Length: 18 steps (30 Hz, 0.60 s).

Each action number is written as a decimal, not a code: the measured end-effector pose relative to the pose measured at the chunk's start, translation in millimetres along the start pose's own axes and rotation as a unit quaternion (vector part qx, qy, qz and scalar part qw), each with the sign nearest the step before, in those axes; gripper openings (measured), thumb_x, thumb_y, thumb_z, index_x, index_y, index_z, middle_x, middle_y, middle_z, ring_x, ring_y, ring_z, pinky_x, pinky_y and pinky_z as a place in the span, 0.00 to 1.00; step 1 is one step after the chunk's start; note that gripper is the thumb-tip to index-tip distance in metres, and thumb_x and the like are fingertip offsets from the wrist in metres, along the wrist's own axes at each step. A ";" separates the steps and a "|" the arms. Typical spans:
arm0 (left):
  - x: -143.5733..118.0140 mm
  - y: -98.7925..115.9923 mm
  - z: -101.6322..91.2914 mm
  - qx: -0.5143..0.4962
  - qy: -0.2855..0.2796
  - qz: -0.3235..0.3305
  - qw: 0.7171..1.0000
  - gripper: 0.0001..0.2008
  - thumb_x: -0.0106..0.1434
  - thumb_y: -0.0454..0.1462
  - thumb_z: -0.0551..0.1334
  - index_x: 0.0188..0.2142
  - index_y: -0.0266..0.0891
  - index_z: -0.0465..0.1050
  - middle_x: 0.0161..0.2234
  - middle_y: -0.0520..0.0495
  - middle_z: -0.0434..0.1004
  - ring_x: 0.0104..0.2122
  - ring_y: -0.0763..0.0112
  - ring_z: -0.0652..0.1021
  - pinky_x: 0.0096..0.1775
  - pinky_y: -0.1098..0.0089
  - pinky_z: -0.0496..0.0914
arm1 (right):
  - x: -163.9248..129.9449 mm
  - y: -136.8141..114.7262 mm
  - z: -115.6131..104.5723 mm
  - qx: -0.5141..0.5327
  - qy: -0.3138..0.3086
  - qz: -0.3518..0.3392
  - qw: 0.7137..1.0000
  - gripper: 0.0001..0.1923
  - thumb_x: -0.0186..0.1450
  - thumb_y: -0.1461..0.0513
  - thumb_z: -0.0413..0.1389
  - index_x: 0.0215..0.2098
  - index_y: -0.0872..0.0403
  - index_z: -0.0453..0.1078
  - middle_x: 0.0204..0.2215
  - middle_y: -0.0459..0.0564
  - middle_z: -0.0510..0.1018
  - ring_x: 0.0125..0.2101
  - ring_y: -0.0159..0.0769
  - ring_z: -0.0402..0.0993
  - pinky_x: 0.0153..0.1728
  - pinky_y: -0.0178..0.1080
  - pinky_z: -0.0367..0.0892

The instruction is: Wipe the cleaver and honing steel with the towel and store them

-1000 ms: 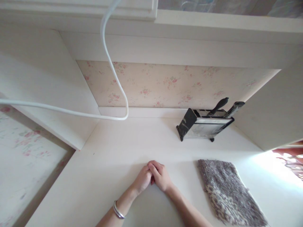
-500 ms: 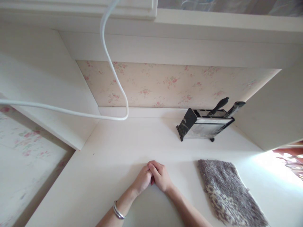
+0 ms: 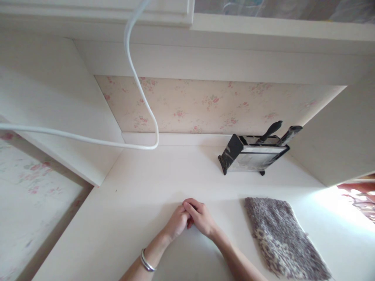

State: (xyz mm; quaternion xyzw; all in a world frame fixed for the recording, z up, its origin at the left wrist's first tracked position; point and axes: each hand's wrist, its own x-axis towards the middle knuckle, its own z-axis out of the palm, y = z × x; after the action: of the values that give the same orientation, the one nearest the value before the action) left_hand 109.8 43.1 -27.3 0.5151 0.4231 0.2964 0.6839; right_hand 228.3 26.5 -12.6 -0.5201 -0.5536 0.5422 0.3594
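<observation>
My left hand [image 3: 176, 223] and right hand [image 3: 202, 218] lie pressed together on the counter [image 3: 152, 183], fingers folded over one another, gripping nothing but each other. A silver bangle [image 3: 145, 260] sits on my left wrist.

Nearest item: a grey shaggy cloth [image 3: 283, 238], lying flat on the counter to the right of my hands, apart from them, its near end showing a paler mottled patch. Behind it, against the back wall, stands a black knife block [image 3: 253, 156] with a clear front panel; two dark handles [image 3: 278, 130] protrude from its top at a tilt. It is well apart from my hands, with bare counter between.

A white cable [image 3: 137, 82] hangs in front of the view, looping down from above and running off to the left; it crosses the wall, not my hands.

Surface: off-white counter in a recess under white cabinets [image 3: 205, 50]. Back wall carries floral wallpaper [image 3: 211, 103] in pale pink. Bright light enters at the far right.

No legible writing or brand marks.
</observation>
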 end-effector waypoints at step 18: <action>82.2 120.5 76.7 0.003 -0.115 0.112 0.987 0.25 0.63 0.39 0.57 0.59 0.37 0.61 0.57 0.35 0.67 0.56 0.60 0.68 0.55 0.61 0.62 | 30.4 -71.3 -342.8 0.070 0.657 -0.050 0.749 0.08 0.60 0.60 0.49 0.37 0.51 0.65 0.39 0.55 0.73 0.33 0.36 0.71 0.32 0.41 0.66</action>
State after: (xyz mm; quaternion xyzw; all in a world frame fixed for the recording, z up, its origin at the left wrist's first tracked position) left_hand 219.6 112.8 73.9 0.5918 0.2823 0.3091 0.6889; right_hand 538.6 142.7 104.5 -0.6926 -0.1667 0.0852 0.6966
